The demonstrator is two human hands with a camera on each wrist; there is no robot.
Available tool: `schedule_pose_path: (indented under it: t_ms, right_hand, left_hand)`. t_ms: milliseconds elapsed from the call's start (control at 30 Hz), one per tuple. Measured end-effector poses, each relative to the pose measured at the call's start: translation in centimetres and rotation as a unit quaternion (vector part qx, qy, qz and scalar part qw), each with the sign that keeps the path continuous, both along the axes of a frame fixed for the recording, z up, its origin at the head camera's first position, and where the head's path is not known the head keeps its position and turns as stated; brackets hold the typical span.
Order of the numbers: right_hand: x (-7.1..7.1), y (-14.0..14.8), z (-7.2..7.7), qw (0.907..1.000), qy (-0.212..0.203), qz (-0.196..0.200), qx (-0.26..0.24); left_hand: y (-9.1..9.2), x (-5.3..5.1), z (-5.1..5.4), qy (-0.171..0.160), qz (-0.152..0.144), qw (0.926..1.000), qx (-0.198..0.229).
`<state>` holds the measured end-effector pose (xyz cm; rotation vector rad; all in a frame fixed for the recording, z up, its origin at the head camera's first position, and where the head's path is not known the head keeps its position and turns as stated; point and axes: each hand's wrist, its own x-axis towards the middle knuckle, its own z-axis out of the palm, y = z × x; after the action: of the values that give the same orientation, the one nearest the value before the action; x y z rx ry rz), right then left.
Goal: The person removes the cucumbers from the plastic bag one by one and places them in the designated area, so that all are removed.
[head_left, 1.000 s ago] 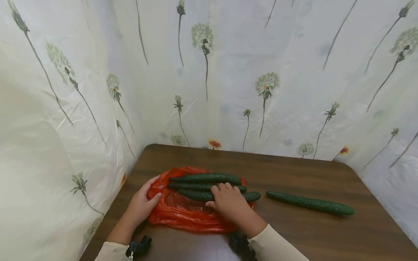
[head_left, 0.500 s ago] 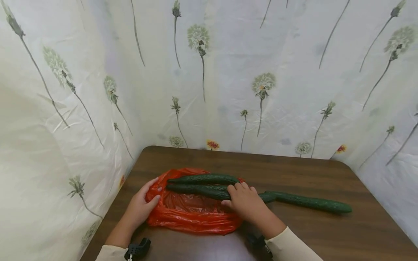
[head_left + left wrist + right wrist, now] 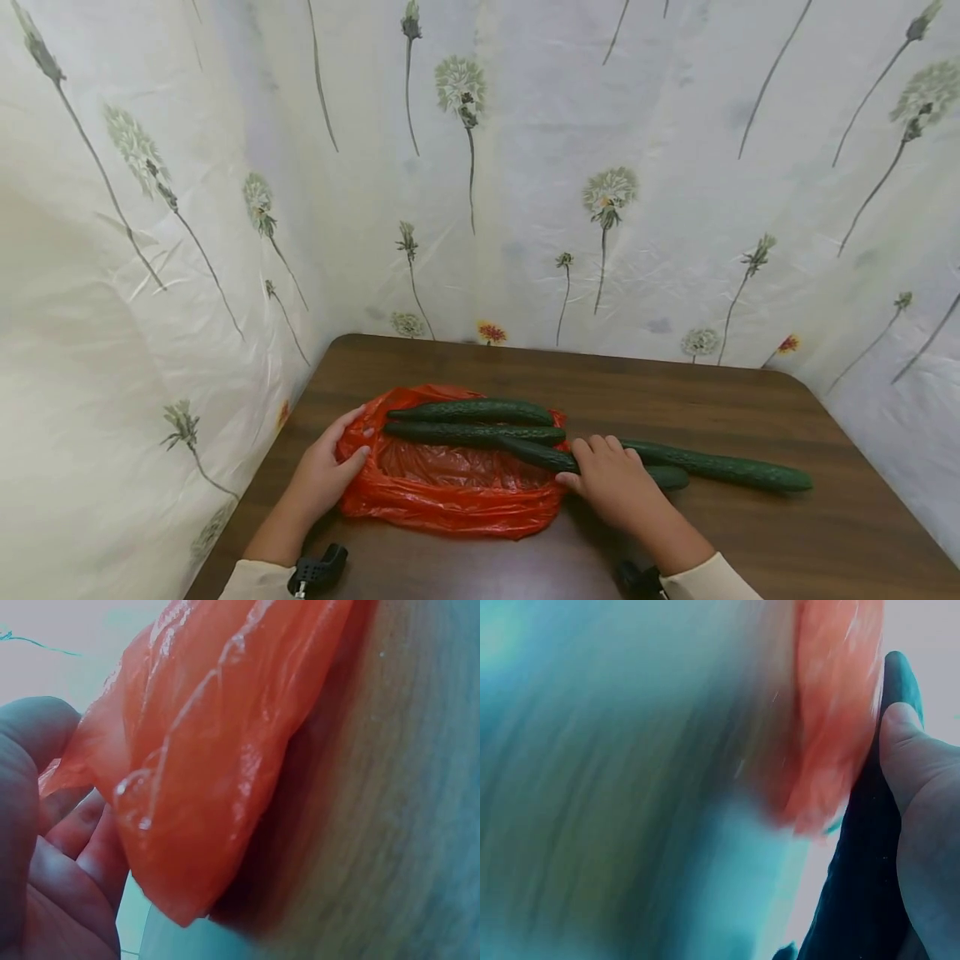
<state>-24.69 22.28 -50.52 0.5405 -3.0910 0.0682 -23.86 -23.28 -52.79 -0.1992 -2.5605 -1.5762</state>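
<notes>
Cucumber [image 3: 534, 453], long, dark green, crosses right rim of crinkled red plastic bag [image 3: 450, 510] on brown wooden counter [image 3: 765, 542]; right hand [image 3: 618, 485] grasps it near middle. Likely firm, slightly slick, best held there. Left hand [image 3: 322, 472] pinches bag's left edge.

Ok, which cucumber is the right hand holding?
The slanting cucumber under the right hand, extending past the red bag. Two others lie side by side at the bag; the fourth cucumber lies on the table, farther right.
</notes>
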Motion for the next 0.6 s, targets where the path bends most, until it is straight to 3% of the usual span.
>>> schedule_pose_path:
  t_ms: [600]
  right_hand:
    - [0.7,8.1,0.1,0.9997,-0.013,-0.022,-0.003]
  left_hand:
    - [0.0,0.0,0.0,-0.003,-0.012,0.9999,0.011]
